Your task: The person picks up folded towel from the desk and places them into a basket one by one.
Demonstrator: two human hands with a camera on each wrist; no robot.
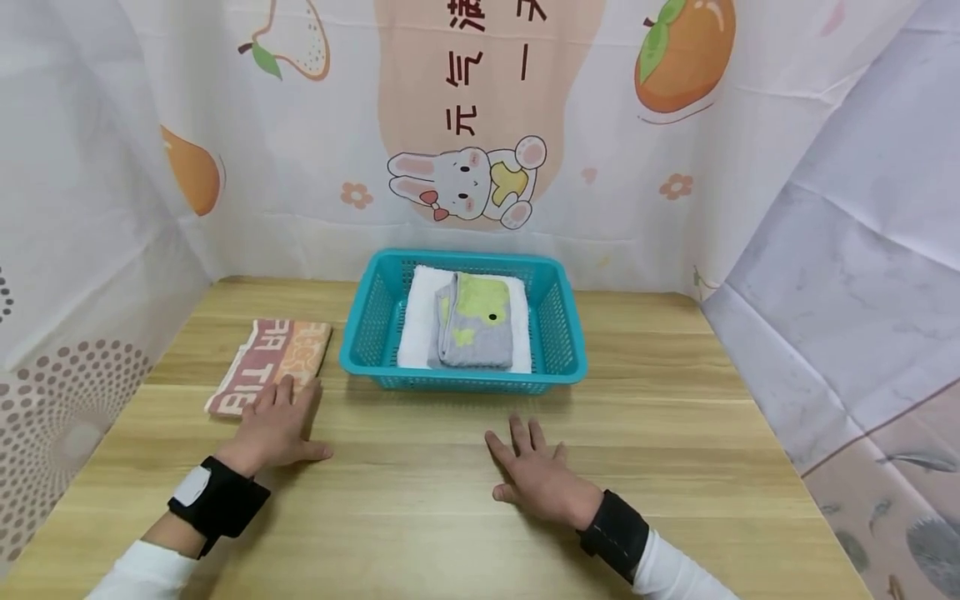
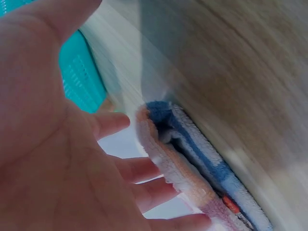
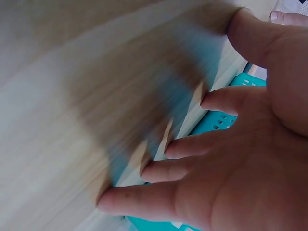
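My left hand (image 1: 273,429) is spread over the near edge of a folded towel (image 1: 270,358), pink and orange with white letters. In the left wrist view the fingers reach to the folded towel (image 2: 187,168), whose blue and white inner layers show at the side; whether they press on it I cannot tell. Fingers spread, my right hand (image 1: 536,479) is low over the table in front of a teal basket (image 1: 465,377); its fingertips (image 3: 108,199) appear to touch the wood. Inside the basket a grey and yellow-green folded towel (image 1: 480,325) lies on a white folded towel (image 1: 416,333).
The wooden table (image 1: 420,517) runs back to a printed curtain (image 1: 300,167) with fruit and a rabbit. More cloth hangs along the left and right sides. Black bands (image 1: 217,500) are strapped round both wrists.
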